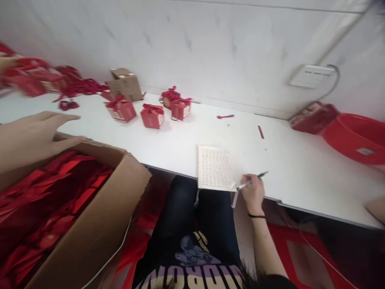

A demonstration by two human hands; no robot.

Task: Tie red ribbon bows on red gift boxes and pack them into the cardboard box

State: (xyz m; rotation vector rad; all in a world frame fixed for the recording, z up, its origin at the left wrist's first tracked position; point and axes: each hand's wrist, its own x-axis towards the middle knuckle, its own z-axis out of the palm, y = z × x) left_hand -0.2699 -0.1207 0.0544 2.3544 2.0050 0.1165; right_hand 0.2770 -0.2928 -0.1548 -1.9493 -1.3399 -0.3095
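My right hand [253,193], with a dark band at its wrist, is closed around a black-and-white pen [244,185]. The pen's lower end is by the bottom right corner of a cream sheet [214,166] covered in rows of small writing. This sheet lies at the table's front edge and hangs slightly over it. At the left, my left hand [45,136] reaches in with fingers and thumb spread. Its thumb is close to the far rim of an open cardboard box [120,192]. Inside that box are many flat red pieces [60,180].
Several red gift boxes with ribbons [152,116] and a small brown carton [125,85] stand on the white table [180,140]. A red basin [357,136] is at the right. Co-workers' hands show at the far left [7,61] and right edge [377,209].
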